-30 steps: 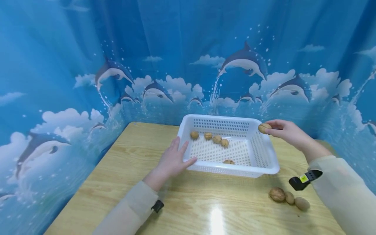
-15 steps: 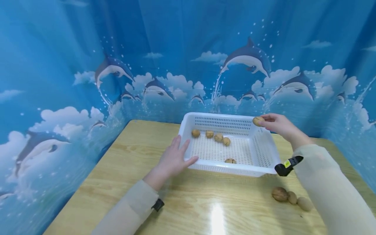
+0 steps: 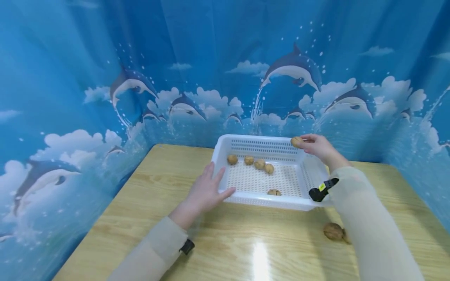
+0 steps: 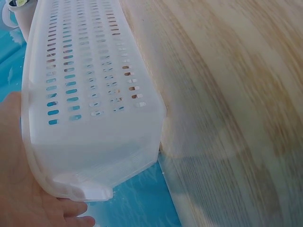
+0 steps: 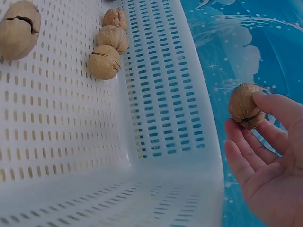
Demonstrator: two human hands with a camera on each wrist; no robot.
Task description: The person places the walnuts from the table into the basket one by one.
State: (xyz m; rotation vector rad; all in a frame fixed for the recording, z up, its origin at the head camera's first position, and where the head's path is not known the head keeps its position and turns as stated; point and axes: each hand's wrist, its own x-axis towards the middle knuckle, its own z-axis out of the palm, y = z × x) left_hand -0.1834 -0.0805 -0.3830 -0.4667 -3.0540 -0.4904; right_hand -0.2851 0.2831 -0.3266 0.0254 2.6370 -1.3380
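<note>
Between thumb and fingers my right hand (image 3: pixel 319 148) pinches a walnut (image 5: pixel 245 106), held above the right back part of a white plastic basket (image 3: pixel 260 201). A crack runs across that walnut's shell in the right wrist view. My left hand (image 3: pixel 205 190) rests with spread fingers against the basket's left front corner; in the left wrist view it lies along the rim. Inside the basket, several walnuts (image 3: pixel 259 164) sit in a row toward the back left. One cracked walnut (image 5: pixel 20 30) lies by the front wall, partly hidden by it in the head view.
On the wooden table (image 3: pixel 281 242), more walnuts (image 3: pixel 333 231) lie at the front right, partly covered by my right sleeve. A blue dolphin-print curtain (image 3: pixel 211 70) hangs behind and beside the table.
My right hand has carried its walnut leftward from outside the basket's right rim to above its back right part. The left hand stays at the corner.
</note>
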